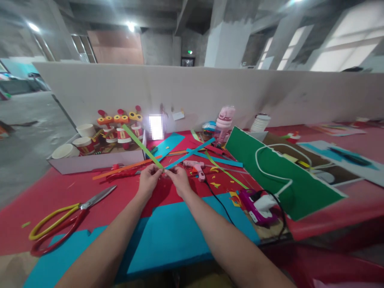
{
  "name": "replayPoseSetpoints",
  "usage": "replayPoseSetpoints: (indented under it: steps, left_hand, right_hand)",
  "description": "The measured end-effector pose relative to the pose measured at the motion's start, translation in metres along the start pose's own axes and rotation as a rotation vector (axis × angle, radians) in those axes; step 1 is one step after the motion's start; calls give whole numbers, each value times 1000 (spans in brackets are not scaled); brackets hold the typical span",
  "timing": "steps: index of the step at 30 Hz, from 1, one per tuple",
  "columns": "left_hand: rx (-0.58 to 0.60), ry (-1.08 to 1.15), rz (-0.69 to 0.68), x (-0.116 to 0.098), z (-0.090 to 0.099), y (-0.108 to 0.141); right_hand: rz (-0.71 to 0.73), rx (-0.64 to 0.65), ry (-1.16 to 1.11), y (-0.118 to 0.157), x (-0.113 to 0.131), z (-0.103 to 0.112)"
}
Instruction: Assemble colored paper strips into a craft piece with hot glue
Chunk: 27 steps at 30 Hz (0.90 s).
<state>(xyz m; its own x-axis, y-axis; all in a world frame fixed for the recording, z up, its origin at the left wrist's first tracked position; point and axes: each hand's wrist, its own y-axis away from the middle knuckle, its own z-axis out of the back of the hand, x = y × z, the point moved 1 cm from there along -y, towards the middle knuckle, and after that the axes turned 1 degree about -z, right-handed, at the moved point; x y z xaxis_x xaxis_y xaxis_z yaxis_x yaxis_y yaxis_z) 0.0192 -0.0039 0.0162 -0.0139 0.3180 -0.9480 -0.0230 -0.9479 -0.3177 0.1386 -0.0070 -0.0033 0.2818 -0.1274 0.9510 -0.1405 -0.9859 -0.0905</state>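
Over the middle of the red-covered table, my left hand is closed in a pinch on the lower end of a light green paper strip, which slants up to the left. My right hand pinches the near end of a blue paper strip, slanting up to the right. The two ends meet at my fingertips and form a V; whether they are joined is hidden by the fingers. Just right of my right hand lies a pink glue gun. Large scissors with yellow and red handles rest at the left.
A shallow box with paper cups and cup figures stands at the back left. Blue sheets cover the near edge. A purple power strip with cords and a green board are at right. A pink bottle stands behind.
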Motion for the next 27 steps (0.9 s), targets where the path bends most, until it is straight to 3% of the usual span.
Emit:
replayPoseSetpoints:
  steps: [8,14,20,27]
  left_hand:
    - [38,57,52,8,2,-4]
    - [72,167,108,13,3,-7]
    - [60,208,146,10,1,-5]
    - [114,229,172,12,0,-3]
  right_hand:
    - [-32,64,-21,-2,-3,5]
    - [81,5,47,-4,-3,2]
    - [36,48,54,-3,-3,3]
    - [125,-14,138,-3,-1,4]
